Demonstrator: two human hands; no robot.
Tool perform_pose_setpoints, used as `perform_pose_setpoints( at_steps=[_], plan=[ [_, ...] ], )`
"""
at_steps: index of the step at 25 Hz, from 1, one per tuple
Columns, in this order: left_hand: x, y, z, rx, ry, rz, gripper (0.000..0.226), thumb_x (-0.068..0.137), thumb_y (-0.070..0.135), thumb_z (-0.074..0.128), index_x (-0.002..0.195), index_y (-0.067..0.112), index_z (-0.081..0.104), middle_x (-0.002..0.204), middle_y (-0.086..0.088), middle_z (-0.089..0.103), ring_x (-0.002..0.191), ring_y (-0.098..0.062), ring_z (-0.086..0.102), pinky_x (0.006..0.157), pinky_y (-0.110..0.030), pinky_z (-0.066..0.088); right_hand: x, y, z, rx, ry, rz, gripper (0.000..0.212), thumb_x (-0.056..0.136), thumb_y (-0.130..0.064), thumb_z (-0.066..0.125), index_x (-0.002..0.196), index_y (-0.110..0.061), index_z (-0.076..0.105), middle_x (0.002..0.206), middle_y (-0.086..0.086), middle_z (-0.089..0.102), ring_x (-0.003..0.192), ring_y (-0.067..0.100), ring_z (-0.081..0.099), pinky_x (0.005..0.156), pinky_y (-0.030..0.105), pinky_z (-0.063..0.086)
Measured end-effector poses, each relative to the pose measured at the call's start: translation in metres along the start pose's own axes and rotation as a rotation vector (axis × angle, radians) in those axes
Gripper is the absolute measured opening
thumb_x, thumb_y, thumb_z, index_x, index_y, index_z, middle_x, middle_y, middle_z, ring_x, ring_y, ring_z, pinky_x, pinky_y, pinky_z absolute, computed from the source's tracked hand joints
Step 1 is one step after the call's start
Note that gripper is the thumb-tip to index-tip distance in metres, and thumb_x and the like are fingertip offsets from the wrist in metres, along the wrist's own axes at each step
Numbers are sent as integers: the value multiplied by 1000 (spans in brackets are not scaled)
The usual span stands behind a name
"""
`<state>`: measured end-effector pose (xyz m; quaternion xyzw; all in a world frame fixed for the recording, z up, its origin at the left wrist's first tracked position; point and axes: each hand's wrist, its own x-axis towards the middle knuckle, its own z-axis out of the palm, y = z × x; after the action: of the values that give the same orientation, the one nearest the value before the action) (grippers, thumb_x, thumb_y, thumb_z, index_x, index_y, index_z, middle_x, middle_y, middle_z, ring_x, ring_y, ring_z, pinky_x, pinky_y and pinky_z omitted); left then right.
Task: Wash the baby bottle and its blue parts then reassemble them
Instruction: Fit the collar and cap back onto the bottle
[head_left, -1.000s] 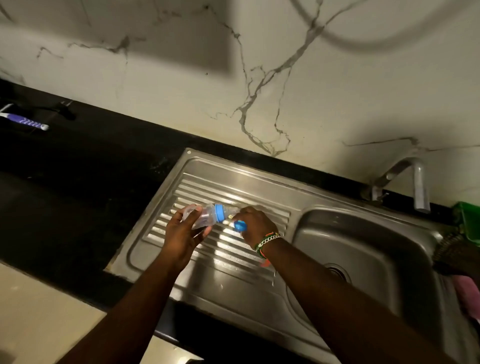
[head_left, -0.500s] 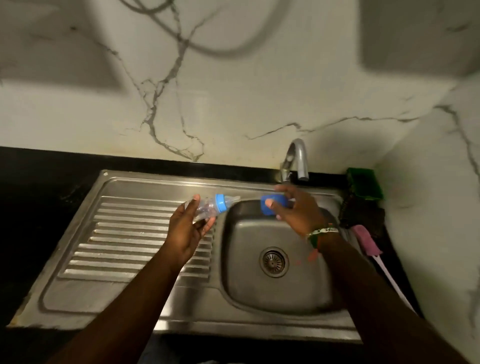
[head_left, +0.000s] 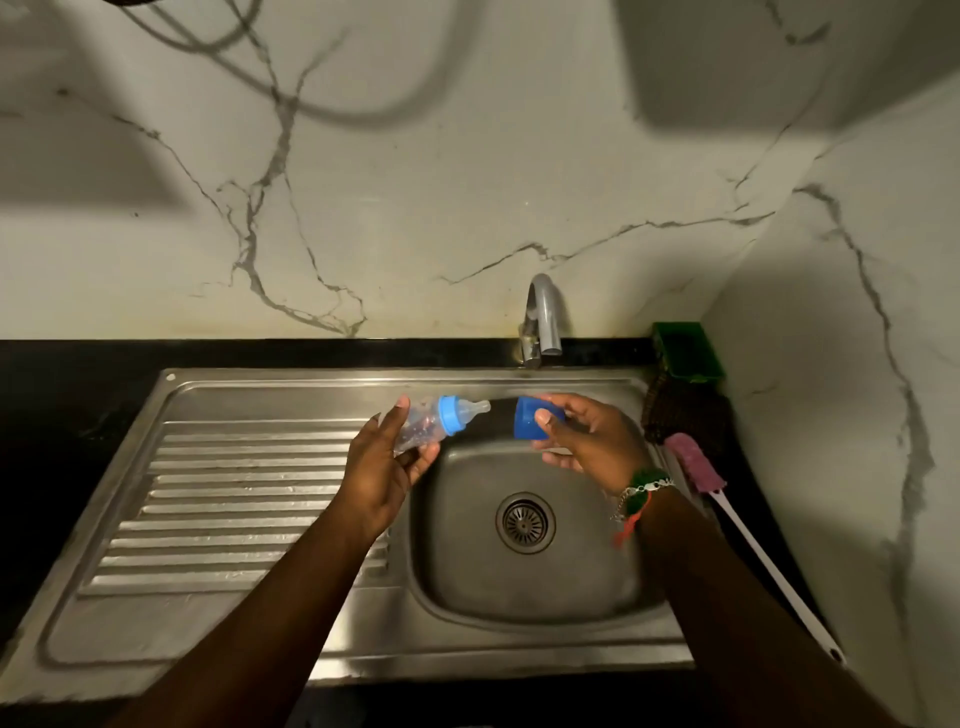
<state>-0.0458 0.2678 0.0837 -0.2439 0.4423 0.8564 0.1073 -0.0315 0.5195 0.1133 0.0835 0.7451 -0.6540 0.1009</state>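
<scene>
Two hands are at work above a steel sink (head_left: 291, 519) that fills the lower centre of the frame, drainboard to the left, basin to the right. It is set in a dark table (head_left: 67, 395) under a marble-patterned wall. A grey tap (head_left: 543, 317) stands at the back edge, upper centre right; no water is seen running. Along the right rim lie a long-handled bottle brush (head_left: 727, 509), a dark scrubber (head_left: 680, 415) and a green holder (head_left: 685, 351).

The left hand (head_left: 379, 467), centre of frame, holds the clear baby bottle (head_left: 423, 428) on its side, fingers wrapped loosely under the body. The blue collar (head_left: 451, 414) and pale teat (head_left: 475, 408) are on the bottle, pointing right over the basin's left edge. The right hand (head_left: 592, 441), just right of centre, pinches the blue cap (head_left: 535, 418) between thumb and fingers, its open mouth facing the teat, near but apart.

Judgement: the bottle is being taken apart ahead of washing, or capped at the close; the picture does not settle which. With the tap dry, dismantling seems likelier. If so, the next move calls for setting the cap down and unscrewing the collar while the left grip steadies the body.
</scene>
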Motion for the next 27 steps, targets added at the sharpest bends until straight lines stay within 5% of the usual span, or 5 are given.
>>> perform_pose_setpoints(
  at_steps=[3,7,16,27],
  plan=[
    [-5,-1,5,29,-24,7,18,90,31,72,103,19,66,104,-8,76,90,-23,75,70,-31,62,-7,-16,13,-40,-9,-197,38,88,-4,74,126,-10,66,116,3,73,97,9,72,76,19,59],
    [-12,-4,12,66,-79,25,15,94,29,69,106,19,64,101,-4,78,89,-20,76,75,-33,61,-6,-28,15,-229,-45,-299,45,84,-7,79,126,-13,66,116,-7,71,100,-2,69,77,7,50],
    [-18,-6,19,111,-128,76,35,81,30,74,111,16,64,105,-7,78,96,-26,76,75,-35,62,0,-22,18,-250,-99,-354,49,78,-5,84,123,-13,68,121,-4,71,110,11,68,92,23,57],
    [-22,-11,20,183,-74,125,55,66,33,84,115,15,65,112,-13,74,95,-28,77,72,-37,63,-5,-26,17,-343,-89,-268,49,78,-7,84,124,-12,68,108,-10,68,86,-23,61,68,-1,45]
  ],
)
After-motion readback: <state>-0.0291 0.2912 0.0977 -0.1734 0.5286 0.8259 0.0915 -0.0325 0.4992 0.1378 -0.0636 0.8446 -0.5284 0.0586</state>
